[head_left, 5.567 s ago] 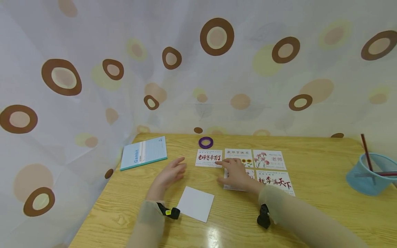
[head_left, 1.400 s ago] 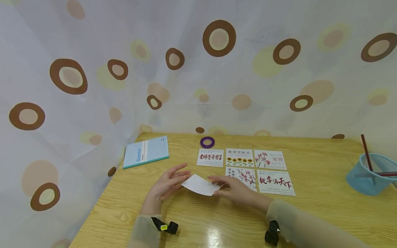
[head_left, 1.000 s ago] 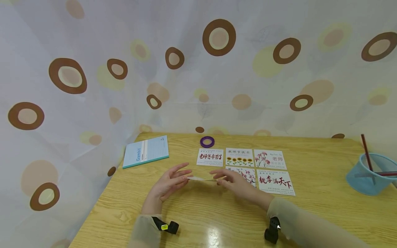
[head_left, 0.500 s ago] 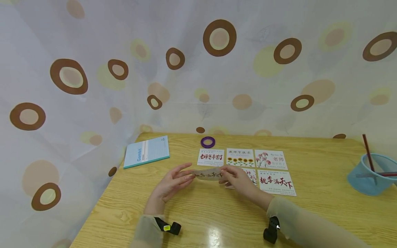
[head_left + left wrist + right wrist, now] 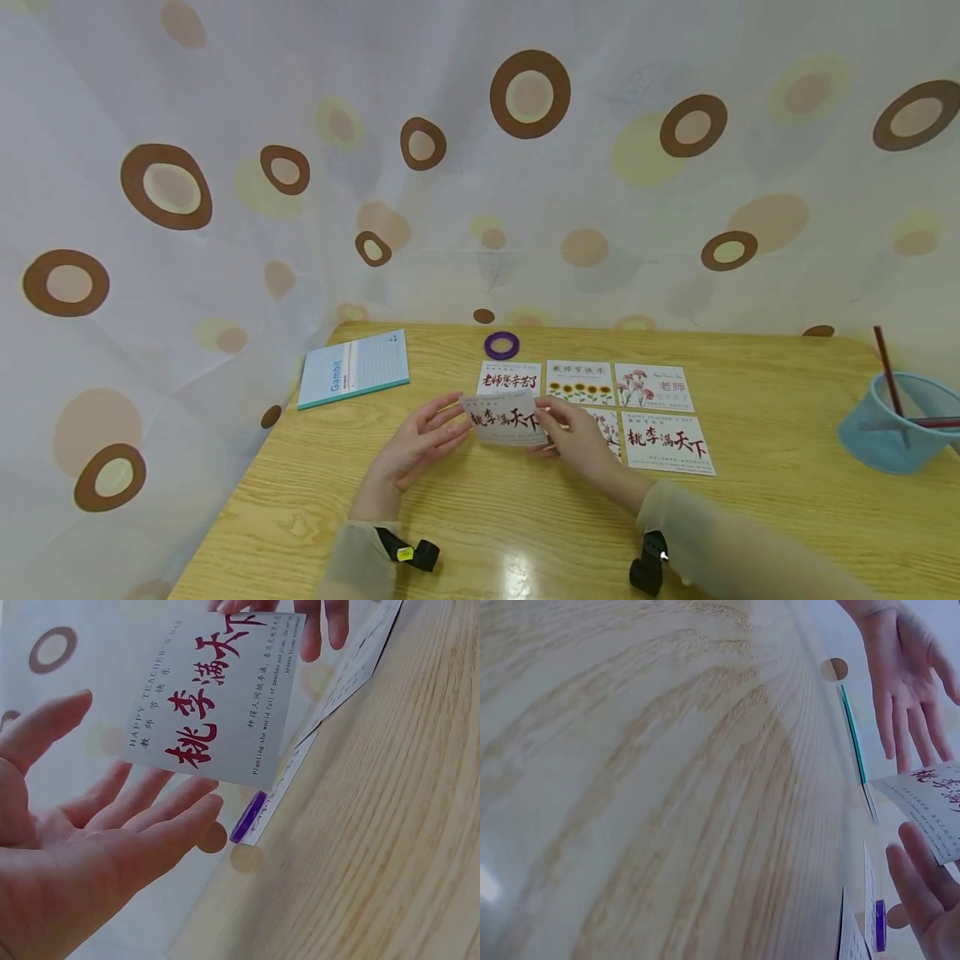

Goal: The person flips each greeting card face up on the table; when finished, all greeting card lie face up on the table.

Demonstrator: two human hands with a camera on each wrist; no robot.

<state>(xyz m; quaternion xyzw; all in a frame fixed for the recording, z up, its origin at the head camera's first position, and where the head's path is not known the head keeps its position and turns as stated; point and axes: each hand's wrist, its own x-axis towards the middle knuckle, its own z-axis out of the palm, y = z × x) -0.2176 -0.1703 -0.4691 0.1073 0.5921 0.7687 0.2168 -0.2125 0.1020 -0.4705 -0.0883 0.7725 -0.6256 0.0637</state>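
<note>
Both forearms reach in over the near counter [image 5: 480, 533]. The right hand [image 5: 573, 432] pinches a greeting card [image 5: 504, 419] by its right edge, raised above the counter; the left hand [image 5: 416, 439], fingers straight, steadies its left edge. A moment ago its blank back showed; now red lettering faces up. Beyond lie five cards [image 5: 652, 387].

Card [image 5: 504, 419] (raised) before tape ring [image 5: 501, 344]
</note>
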